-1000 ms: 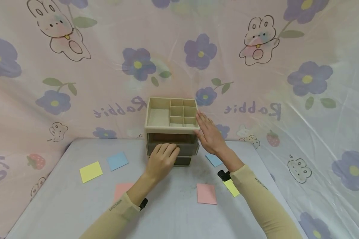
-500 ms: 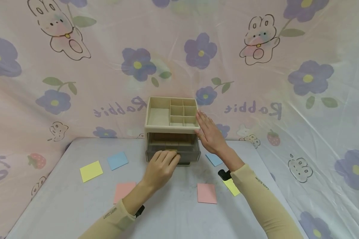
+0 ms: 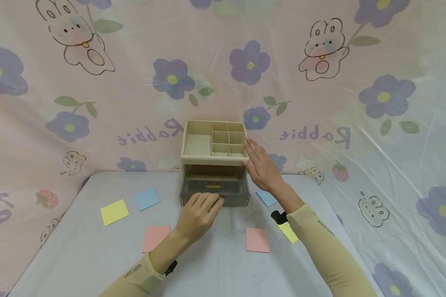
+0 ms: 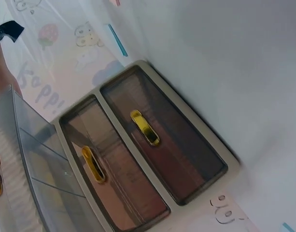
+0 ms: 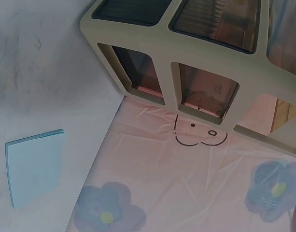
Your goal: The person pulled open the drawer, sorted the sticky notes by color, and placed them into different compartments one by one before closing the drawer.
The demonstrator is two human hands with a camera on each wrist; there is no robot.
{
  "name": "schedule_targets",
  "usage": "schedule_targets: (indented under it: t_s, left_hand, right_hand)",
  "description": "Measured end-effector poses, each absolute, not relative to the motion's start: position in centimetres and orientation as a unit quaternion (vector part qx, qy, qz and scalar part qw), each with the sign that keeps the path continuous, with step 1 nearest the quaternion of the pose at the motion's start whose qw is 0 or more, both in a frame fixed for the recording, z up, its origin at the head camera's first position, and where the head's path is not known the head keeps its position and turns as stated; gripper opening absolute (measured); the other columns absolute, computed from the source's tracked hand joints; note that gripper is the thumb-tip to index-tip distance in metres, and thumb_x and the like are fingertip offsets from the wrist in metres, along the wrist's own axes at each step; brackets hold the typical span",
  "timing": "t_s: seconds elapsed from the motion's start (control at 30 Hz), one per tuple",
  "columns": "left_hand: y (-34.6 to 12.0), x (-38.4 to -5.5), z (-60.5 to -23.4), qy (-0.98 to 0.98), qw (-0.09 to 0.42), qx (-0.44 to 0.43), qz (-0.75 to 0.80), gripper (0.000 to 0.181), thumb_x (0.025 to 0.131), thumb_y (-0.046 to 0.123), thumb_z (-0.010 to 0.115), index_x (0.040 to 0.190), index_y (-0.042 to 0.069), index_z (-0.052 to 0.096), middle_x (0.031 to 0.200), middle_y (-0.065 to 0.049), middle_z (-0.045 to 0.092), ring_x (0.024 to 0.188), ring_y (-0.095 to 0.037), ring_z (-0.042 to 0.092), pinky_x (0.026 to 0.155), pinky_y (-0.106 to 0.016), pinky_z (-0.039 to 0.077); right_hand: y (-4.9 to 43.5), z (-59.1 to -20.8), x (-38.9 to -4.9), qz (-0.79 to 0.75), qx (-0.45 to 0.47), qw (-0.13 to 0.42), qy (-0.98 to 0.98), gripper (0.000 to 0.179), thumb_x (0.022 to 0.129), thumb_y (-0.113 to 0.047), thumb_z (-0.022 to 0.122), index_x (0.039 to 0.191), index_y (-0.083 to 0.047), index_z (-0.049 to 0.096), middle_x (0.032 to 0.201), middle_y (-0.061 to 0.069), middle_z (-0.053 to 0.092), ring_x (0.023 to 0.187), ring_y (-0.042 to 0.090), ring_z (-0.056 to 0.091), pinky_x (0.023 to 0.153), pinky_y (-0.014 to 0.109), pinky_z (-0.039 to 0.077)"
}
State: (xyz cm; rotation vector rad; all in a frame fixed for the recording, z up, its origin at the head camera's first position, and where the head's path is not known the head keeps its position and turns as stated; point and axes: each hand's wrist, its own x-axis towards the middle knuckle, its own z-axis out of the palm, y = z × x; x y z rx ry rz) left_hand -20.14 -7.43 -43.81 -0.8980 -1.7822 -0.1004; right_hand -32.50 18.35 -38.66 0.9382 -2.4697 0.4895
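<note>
Head view: the left hand [image 3: 198, 216], fingers curled over the front edge, grips the top drawer [image 3: 236, 201] of the beige organizer [image 3: 213, 160] at the back of the table [image 3: 215, 268]. Compared with a second ago, the drawer sticks out further, now hiding the lower front, and that hand sits nearer the wearer. The right hand [image 3: 264, 169] lies, fingers straight, against the organizer's right side, as before.

Left wrist view: the extended drawer is at left; two lower drawers [image 4: 169, 142] sit closed.

Right wrist view: the organizer's cut-out side stands near a blue note pad [image 5: 34, 169].
</note>
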Motion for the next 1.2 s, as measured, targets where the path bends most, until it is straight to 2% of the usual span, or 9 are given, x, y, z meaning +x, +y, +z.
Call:
schedule_targets:
  t_s: [0.63, 0.9, 1.2]
  left_hand:
    - [-7.8, -19.2, -44.3, -0.729, 0.560, -0.391, -0.038, 0.026, 0.108, 0.005, 0.052, 0.099, 0.006, 0.076, 0.097, -0.004, 0.071, 0.085, -0.020, 0.066, 0.072, -0.028, 0.054]
    - [-7.7, -19.3, -44.3, -0.725, 0.566, -0.390, -0.036, 0.025, 0.108, 0.006, 0.053, 0.100, 0.007, 0.077, 0.098, -0.004, 0.071, 0.086, -0.020, 0.066, 0.072, -0.028, 0.052]
    - [-8.1, -19.0, -44.1, -0.717, 0.577, -0.389, -0.041, 0.024, 0.107, 0.010, 0.054, 0.103, 0.009, 0.078, 0.097, -0.003, 0.071, 0.085, -0.020, 0.065, 0.068, -0.030, 0.049]
  right_hand:
    - [18.1, -38.8, -32.6, 0.184, 0.336, 0.224, -0.896, 0.064, 0.111, -0.029, 0.043, 0.165, -0.001, 0.022, 0.173, 0.013, 0.017, 0.160, 0.030, 0.016, 0.128, 0.054, 0.016]
    - [18.2, -38.8, -32.7, 0.184, 0.338, 0.228, -0.894, 0.063, 0.112, -0.028, 0.043, 0.164, 0.000, 0.022, 0.173, 0.014, 0.017, 0.159, 0.031, 0.017, 0.126, 0.059, 0.019]
    - [18.2, -38.8, -32.7, 0.182, 0.344, 0.237, -0.890, 0.064, 0.114, -0.037, 0.035, 0.164, 0.001, 0.023, 0.172, 0.015, 0.019, 0.159, 0.033, 0.019, 0.124, 0.061, 0.022]
